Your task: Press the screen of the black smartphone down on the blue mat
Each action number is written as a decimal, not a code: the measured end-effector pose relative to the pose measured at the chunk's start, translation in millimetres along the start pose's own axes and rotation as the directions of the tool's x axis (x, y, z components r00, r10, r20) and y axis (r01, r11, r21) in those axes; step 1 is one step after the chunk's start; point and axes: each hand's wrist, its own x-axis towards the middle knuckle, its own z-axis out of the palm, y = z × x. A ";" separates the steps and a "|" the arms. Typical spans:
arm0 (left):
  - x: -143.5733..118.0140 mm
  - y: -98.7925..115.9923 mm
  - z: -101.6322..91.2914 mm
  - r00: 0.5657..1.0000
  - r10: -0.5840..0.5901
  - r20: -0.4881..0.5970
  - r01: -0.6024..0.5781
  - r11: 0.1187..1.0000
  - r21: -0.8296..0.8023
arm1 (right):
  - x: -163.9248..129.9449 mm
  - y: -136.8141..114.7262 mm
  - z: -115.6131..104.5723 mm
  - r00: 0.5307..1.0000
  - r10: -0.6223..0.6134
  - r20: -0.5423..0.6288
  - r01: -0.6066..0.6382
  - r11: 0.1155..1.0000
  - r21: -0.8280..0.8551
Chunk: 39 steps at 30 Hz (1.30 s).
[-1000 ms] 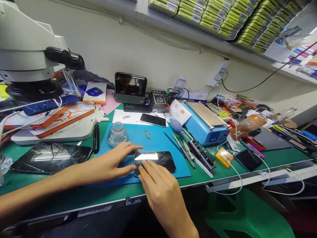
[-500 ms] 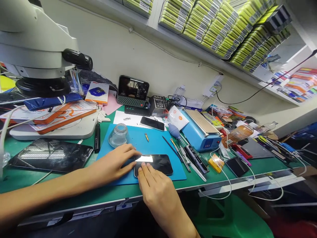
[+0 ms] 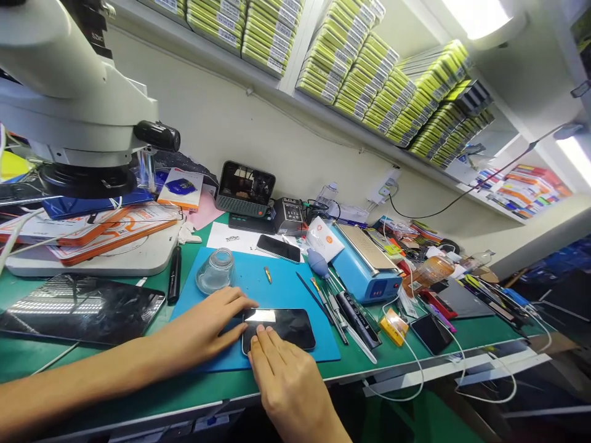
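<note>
A black smartphone (image 3: 295, 329) lies face up on the blue mat (image 3: 247, 277), with a bright reflection near its left end. My left hand (image 3: 217, 326) holds the phone's left end, fingers at the upper corner and thumb against the side edge. Across the lower left part of the screen, the fingers of my right hand (image 3: 286, 375) lie flat and close together; its thumb is hidden. Behind my left hand stands a clear glass jar (image 3: 215, 271). A small brass-coloured tip (image 3: 268, 275) rests on the mat beyond the phone.
Brushes and a screwdriver (image 3: 357, 320) lie right of the mat, beside a blue heating plate (image 3: 364, 264). A microscope (image 3: 87, 123) overhangs the left side, above a dark tablet (image 3: 83, 307). Another phone (image 3: 278, 248) lies on white paper behind. Boxes fill the shelf (image 3: 286, 89) above.
The camera view has tilted up slightly, so the bench appears lower. Both hands keep their places on the phone, with hardly any finger movement.
</note>
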 end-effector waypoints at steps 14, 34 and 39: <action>-6.6 8.2 0.1 0.999 -0.005 0.033 0.003 0.999 0.048 | -5.2 -15.8 3.4 0.994 -0.053 -0.092 0.036 0.984 -0.173; -10.2 -3.5 6.8 0.999 -0.004 0.033 -0.005 0.962 0.273 | -28.1 108.6 -37.5 0.704 0.331 0.628 -0.654 0.648 0.391; -9.2 -2.6 7.7 0.997 -0.028 0.073 0.008 0.965 0.264 | -30.0 109.1 -39.3 0.714 0.324 0.621 -0.664 0.593 0.454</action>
